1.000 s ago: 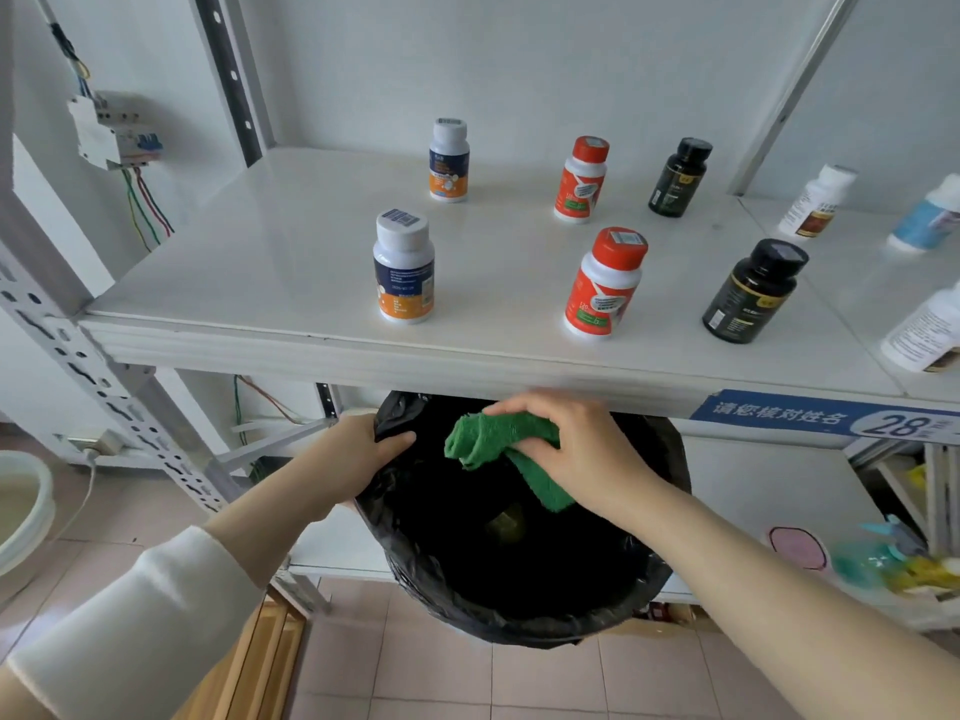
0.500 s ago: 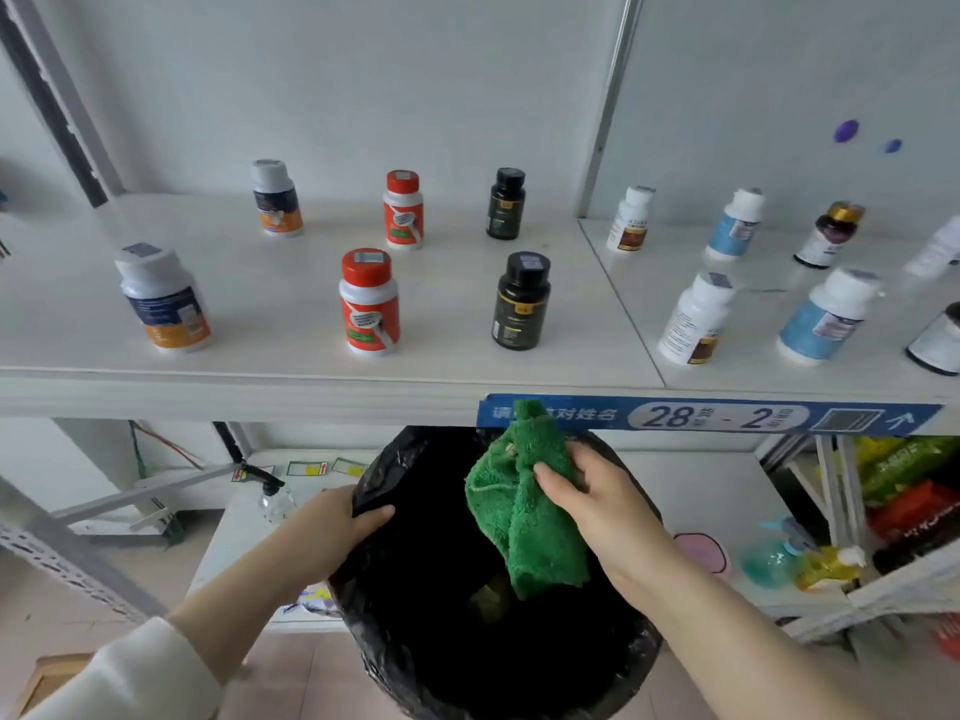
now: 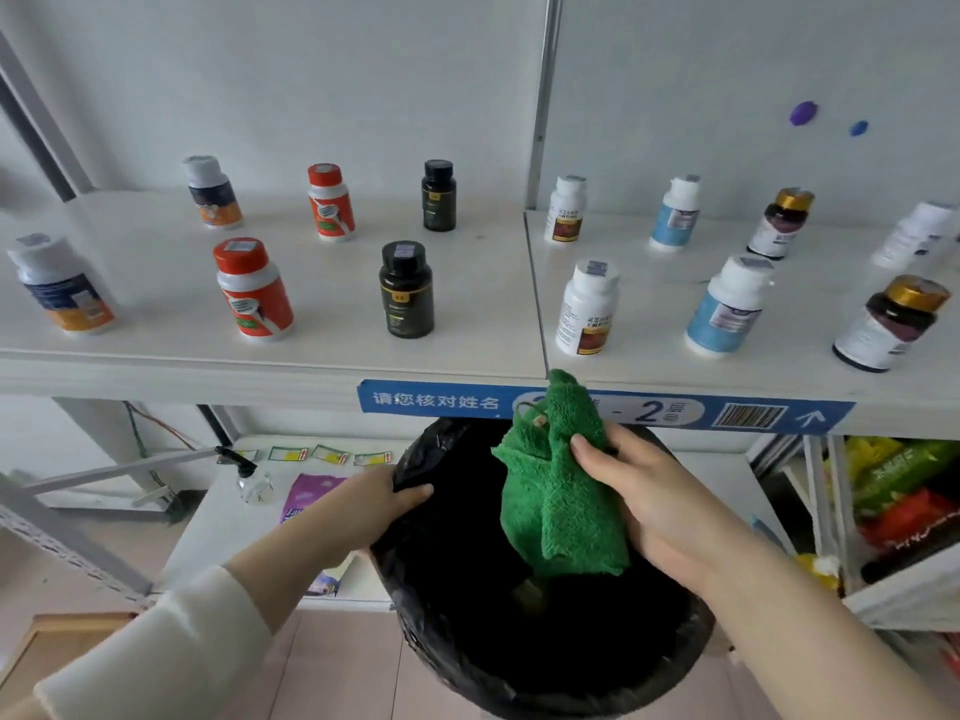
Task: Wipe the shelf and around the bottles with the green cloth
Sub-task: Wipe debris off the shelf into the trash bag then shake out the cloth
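Left hand (image 3: 384,504): grip curled over the left rim of the black-bagged bin (image 3: 426,631). Green cloth (image 3: 558,491) hangs over the bin mouth, long axis near vertical, top tip pointing up across the blue label strip (image 3: 447,401) on the shelf edge; right hand (image 3: 644,485) grip pinches its right side. White shelf (image 3: 467,319) above: front row has orange-capped bottle (image 3: 254,291), black bottle (image 3: 406,291) and white bottle (image 3: 589,309) upright; grey wall (image 3: 311,96) behind, tiled floor (image 3: 337,667) below.
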A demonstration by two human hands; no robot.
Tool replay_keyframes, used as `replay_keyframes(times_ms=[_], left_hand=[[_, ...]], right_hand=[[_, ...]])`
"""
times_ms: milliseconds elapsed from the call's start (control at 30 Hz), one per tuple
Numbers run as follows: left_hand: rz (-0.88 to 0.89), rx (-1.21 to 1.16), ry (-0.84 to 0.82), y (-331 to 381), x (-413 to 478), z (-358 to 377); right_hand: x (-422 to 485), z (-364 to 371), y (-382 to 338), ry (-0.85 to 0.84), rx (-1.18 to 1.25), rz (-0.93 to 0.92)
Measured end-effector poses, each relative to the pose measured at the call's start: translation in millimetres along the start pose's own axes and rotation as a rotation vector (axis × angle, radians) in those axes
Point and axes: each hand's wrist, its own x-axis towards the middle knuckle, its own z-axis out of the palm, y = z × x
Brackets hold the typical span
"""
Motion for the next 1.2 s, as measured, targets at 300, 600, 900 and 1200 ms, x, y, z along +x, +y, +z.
replay_keyframes(times_ms=[300,600,900,1200], left_hand=[[0.035,-0.017,0.030,11,13,4],[0.107,0.100,-0.063,54,39,65],[0.112,0.105,-0.133,136,58,196],[0.136,0.113,-0.146,220,66,299]], right_hand=[[16,-7,-2,0.118,-0.218,-0.043],[-18,-86,4,0.220,-0.260,-0.055],[-63,-241,-5,0.280,-0.098,-0.019],[-103,-361,-37,0.327,-0.070,-0.025]])
